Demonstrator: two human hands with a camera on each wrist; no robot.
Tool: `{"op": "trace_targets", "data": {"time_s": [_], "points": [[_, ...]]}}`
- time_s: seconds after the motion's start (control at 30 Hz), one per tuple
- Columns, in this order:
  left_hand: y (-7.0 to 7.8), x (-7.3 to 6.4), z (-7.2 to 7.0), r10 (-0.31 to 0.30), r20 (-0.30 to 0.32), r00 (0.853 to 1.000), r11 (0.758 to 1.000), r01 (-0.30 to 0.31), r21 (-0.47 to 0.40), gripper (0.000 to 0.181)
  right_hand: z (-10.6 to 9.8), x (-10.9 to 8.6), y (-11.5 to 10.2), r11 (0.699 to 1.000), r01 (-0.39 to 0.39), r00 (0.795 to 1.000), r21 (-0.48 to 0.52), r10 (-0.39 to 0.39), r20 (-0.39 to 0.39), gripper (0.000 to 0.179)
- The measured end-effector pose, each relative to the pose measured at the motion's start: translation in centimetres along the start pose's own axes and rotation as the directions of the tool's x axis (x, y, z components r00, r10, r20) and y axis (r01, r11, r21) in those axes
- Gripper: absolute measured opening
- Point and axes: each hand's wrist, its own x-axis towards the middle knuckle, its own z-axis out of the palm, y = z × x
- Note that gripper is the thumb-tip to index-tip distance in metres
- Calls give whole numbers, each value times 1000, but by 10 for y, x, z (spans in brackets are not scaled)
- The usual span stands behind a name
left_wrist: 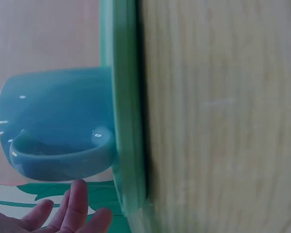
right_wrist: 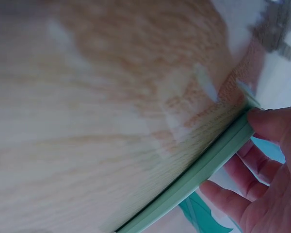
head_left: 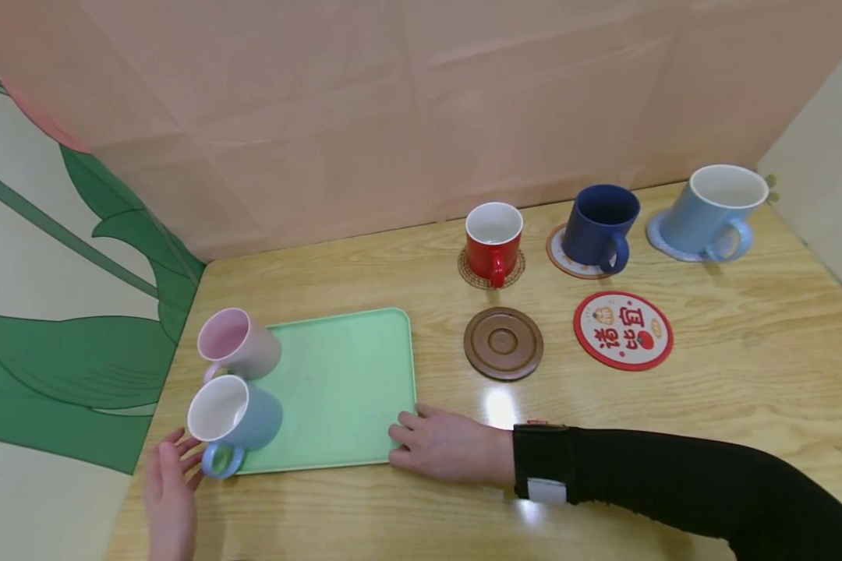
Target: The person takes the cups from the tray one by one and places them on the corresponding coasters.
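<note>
A pale green tray (head_left: 344,382) lies on the wooden table. On its left end stand a light blue mug (head_left: 256,421) and, behind that, a pink mug (head_left: 256,351). My left hand (head_left: 171,479) is beside the tray's front left corner, fingers spread close to the blue mug's handle (left_wrist: 63,167) and holding nothing. At the front right corner my right hand (head_left: 438,444) grips the tray rim (right_wrist: 184,182). Its fingers lie over the right edge, while the thumb touches the corner in the right wrist view.
To the right are a brown coaster (head_left: 503,344) and a red-edged coaster (head_left: 623,330). Farther back, a red mug (head_left: 493,245), a navy mug (head_left: 596,226) and a larger light blue mug (head_left: 709,210) stand on coasters. A pinkish cloth (head_left: 323,117) hangs behind the table.
</note>
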Motion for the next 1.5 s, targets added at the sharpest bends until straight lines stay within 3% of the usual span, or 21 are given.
{"op": "trace_targets", "data": {"time_s": [0.3, 0.47, 0.6, 0.73, 0.9, 1.0, 1.1, 1.23, 1.37, 1.5], "points": [[-4, -6, 5, -41, 41, 998, 998, 42, -42, 35, -1, 0, 0, 1000, -2, 1000, 0, 2, 9, 4], [-5, -11, 8, -15, 95, 995, 993, 26, -112, 42, -2, 0, 1, 1000, -4, 1000, 6, 4, 19, 4], [-7, -14, 12, 34, 84, 996, 990, -22, -138, 50, -2, 0, 1, 1000, -6, 1000, 8, 6, 17, 4], [-7, -13, 14, 28, 62, 998, 995, -22, -99, 61, -2, -1, 1, 1000, -8, 1000, 4, 8, 4, 5], [-8, -6, 9, 4, 136, 991, 999, 0, -33, 71, -1, -1, 1, 1000, -9, 1000, 12, 10, -17, 3], [-11, -1, 5, 30, 236, 971, 996, -10, -89, 68, -1, -1, 1, 1000, -9, 1000, 17, 10, -19, 4], [-15, 3, 2, 84, 349, 933, 976, -8, -216, 60, -1, -1, 0, 1000, -11, 1000, 16, 11, -16, 4], [-20, 5, -1, 165, 441, 882, 941, -7, -338, 46, -1, -1, 0, 1000, -12, 1000, 19, 12, -15, 4], [-23, 5, -3, 192, 471, 861, 943, -28, -333, 38, -1, -1, 0, 1000, -11, 1000, 28, 12, -14, 3], [-24, 5, -5, 183, 483, 856, 950, -28, -310, 35, -1, 0, 0, 999, -9, 1000, 31, 9, -3, 5]]}}
